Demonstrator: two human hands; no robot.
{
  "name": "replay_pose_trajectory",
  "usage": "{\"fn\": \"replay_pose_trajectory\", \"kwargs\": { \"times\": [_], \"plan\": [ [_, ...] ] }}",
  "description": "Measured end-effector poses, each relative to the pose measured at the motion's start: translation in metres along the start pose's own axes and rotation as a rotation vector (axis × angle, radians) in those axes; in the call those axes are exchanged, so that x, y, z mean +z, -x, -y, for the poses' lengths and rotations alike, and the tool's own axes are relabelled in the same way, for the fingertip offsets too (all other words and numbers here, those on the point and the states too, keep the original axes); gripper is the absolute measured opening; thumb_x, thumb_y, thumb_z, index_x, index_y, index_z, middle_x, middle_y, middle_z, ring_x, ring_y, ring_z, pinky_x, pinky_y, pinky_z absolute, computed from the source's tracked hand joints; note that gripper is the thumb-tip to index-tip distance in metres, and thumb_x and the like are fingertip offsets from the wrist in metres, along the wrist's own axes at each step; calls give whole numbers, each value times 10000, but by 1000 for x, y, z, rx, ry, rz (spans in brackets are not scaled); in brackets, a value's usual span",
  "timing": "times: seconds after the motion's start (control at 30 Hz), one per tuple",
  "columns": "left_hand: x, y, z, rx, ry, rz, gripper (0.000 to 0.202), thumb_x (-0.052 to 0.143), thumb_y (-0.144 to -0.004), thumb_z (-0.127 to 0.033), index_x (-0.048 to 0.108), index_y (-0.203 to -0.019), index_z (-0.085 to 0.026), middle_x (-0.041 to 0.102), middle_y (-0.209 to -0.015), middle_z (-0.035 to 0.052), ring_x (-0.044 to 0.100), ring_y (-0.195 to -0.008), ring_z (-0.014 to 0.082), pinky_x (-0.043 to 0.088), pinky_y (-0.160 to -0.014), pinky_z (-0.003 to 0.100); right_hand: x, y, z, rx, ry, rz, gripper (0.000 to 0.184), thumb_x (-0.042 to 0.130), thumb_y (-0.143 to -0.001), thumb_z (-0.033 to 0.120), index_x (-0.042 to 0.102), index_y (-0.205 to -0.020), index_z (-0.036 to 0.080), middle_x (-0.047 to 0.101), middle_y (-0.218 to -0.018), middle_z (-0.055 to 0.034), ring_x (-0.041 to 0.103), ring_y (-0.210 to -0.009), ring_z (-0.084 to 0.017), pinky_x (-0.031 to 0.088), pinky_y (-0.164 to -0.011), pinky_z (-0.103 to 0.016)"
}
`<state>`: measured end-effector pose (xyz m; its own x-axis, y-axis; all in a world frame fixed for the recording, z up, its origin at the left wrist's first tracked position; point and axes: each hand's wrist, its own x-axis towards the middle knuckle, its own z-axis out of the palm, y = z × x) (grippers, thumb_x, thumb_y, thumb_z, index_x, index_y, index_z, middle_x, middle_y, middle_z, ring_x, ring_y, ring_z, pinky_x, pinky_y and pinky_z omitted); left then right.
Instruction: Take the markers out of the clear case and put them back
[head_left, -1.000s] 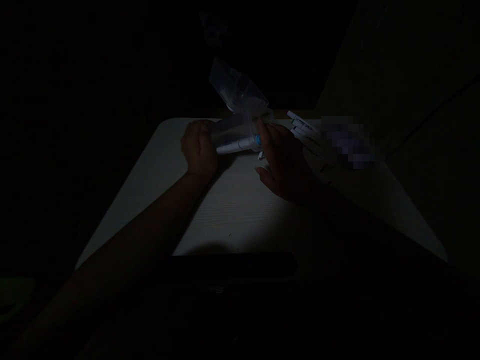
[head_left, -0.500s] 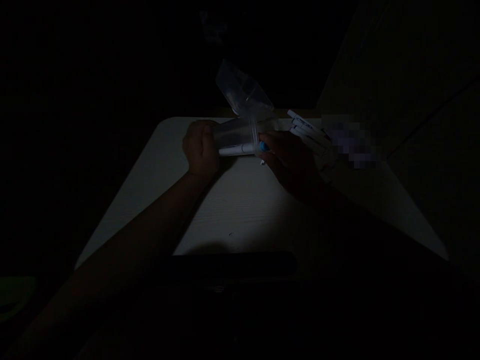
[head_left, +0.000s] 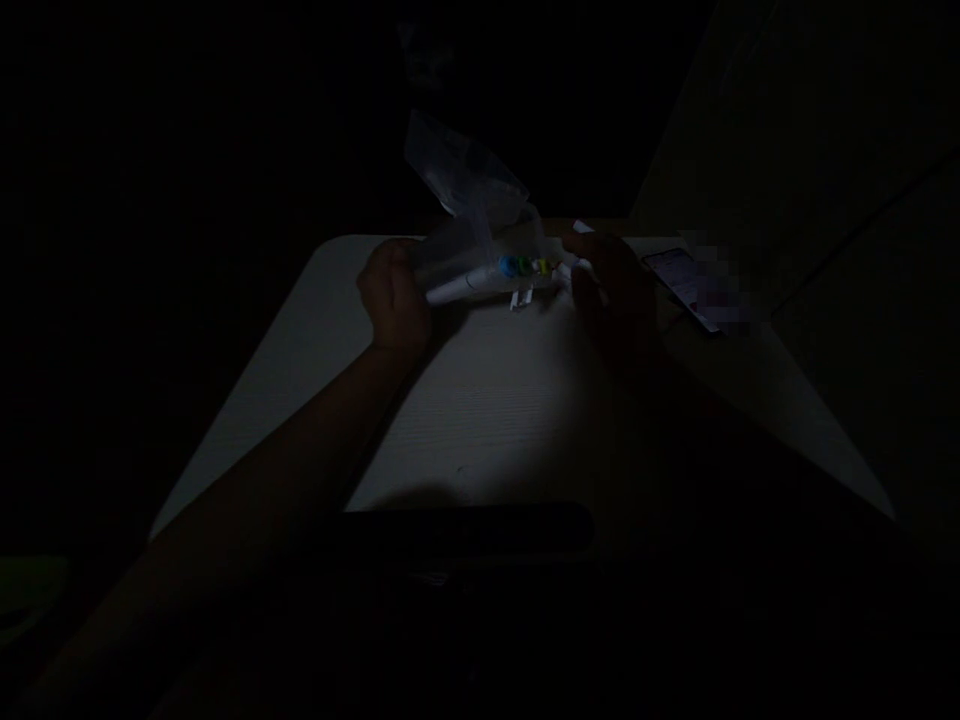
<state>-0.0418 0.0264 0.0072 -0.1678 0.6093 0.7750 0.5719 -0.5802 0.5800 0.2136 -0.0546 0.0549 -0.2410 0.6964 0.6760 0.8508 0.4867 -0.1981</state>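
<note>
My left hand (head_left: 396,295) is wrapped round the closed end of a clear plastic case (head_left: 454,250), tilted above the table, its mouth to the right and its clear lid (head_left: 465,165) swung up. Along the bottom of the case lies a white marker (head_left: 454,288) with a blue end. At the mouth, a green cap (head_left: 523,266) and a yellow cap (head_left: 545,267) show beside the blue one. My right hand (head_left: 615,290) is closed round white markers (head_left: 566,272) just right of the mouth; how many is hard to see in the dark.
The scene is very dark. A pale wood-grain table (head_left: 480,400) lies under both hands, with a dark slot along its near edge. A phone (head_left: 686,285), partly blurred out, rests on the right. Below the case mouth is a small white piece (head_left: 521,299).
My right hand has let go of the blue-ended marker, now inside the case, and moved right onto the white markers. My left hand and the case have shifted slightly left. Coloured caps now show.
</note>
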Motion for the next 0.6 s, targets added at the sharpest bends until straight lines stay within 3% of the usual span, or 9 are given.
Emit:
{"fn": "replay_pose_trajectory", "kwargs": {
  "times": [0.13, 0.3, 0.43, 0.6],
  "plan": [
    [-2, 0, -1, -10, 32, 15, 589, 238, -1036, -547, 646, -944, -131, 666, -894, 86, 626, -866, 204, 488, -814, 371, 11, 2, -18, 96, 203, 239, 549, 311, -1009, 347, 482, -1504, 183, 519, -1540, -142, 438, -1452, -301, 398, -1167, -508],
    [-3, 0, -2, 8, 27, 6, 748, 198, -977, -709, 666, -931, -129, 674, -884, 83, 643, -868, 205, 500, -791, 375, 32, 22, -15, 118, 336, 417, 676, 352, -1005, 407, 299, -1593, 77, 322, -1649, -246, 288, -1537, -392, 352, -1168, -568],
    [-1, -1, -4, -28, 6, -3, 740, 198, -969, -700, 678, -918, -139, 702, -893, 98, 646, -855, 202, 509, -785, 383, 37, 29, -10, 72, 338, 457, 668, 379, -1007, 409, 343, -1560, 36, 329, -1628, -288, 316, -1512, -410, 323, -1175, -584],
    [-1, 0, -8, -77, -8, -1, 648, 207, -1003, -627, 666, -921, -176, 716, -917, 95, 661, -884, 213, 510, -805, 401, 37, 26, -17, 64, 327, 447, 595, 397, -1002, 331, 417, -1514, 27, 415, -1577, -273, 397, -1463, -385, 335, -1185, -544]
  ]
}}
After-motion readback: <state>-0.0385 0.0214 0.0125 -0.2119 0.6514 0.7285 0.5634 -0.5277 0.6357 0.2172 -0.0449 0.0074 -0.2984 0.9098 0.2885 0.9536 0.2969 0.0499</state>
